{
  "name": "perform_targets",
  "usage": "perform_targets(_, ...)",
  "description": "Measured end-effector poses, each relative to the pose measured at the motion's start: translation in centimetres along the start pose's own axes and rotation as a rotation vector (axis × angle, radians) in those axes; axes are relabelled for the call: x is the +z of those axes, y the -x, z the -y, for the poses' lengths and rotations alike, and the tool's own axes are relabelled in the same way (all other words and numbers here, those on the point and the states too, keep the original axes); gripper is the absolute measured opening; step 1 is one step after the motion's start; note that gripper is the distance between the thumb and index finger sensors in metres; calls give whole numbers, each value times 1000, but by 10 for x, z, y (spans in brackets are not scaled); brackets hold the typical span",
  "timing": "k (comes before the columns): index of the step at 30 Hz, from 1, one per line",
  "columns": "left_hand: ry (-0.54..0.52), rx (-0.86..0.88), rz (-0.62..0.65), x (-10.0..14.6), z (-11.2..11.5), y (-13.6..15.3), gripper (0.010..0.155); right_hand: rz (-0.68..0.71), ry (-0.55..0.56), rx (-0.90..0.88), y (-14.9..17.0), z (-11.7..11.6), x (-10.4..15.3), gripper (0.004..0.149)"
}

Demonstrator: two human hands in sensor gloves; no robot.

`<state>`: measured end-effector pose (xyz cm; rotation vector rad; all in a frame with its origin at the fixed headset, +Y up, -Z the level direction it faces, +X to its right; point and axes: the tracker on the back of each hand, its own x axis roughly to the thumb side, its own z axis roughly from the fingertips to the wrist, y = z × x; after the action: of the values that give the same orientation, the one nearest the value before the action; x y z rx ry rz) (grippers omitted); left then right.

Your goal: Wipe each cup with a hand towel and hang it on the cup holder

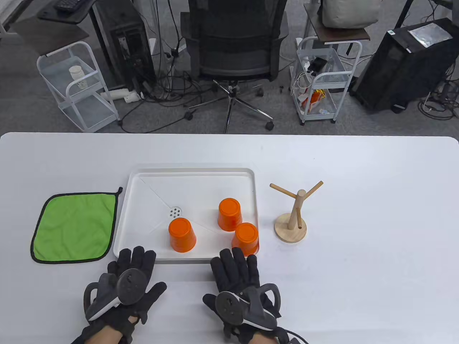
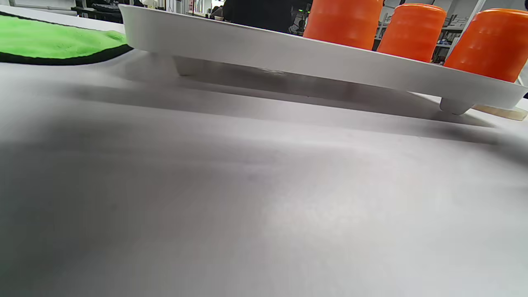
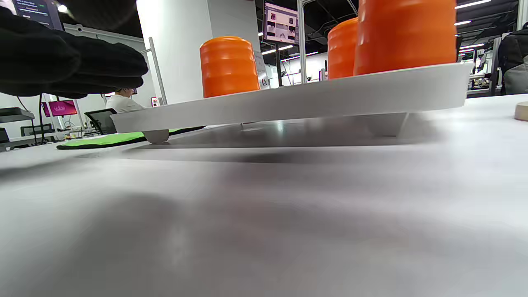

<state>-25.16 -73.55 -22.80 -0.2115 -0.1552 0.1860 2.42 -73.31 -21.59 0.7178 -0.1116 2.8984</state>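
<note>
Three orange cups stand upside down in the white tray (image 1: 150, 179): one at the front left (image 1: 182, 234), one at the back (image 1: 230, 214), one at the front right corner (image 1: 246, 238). The green hand towel (image 1: 75, 226) lies flat to the tray's left. The wooden cup holder (image 1: 294, 215) stands to the tray's right, its pegs bare. My left hand (image 1: 134, 259) rests flat on the table just in front of the tray, fingers straight. My right hand (image 1: 235, 263) lies flat likewise, its fingertips near the front right cup. Neither hand holds anything.
The tray (image 2: 288, 53) stands on short feet, its underside raised off the table. In the right wrist view the cups (image 3: 229, 66) rise above the tray rim (image 3: 288, 101). Beyond the table's far edge stand an office chair (image 1: 233, 46) and two white carts (image 1: 77, 86).
</note>
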Motion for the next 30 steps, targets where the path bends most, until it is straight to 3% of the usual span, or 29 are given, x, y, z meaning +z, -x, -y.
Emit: perform_targets(30,-10,18,13,-1,2,3,87,19,22,-12,-2,-1,1,85)
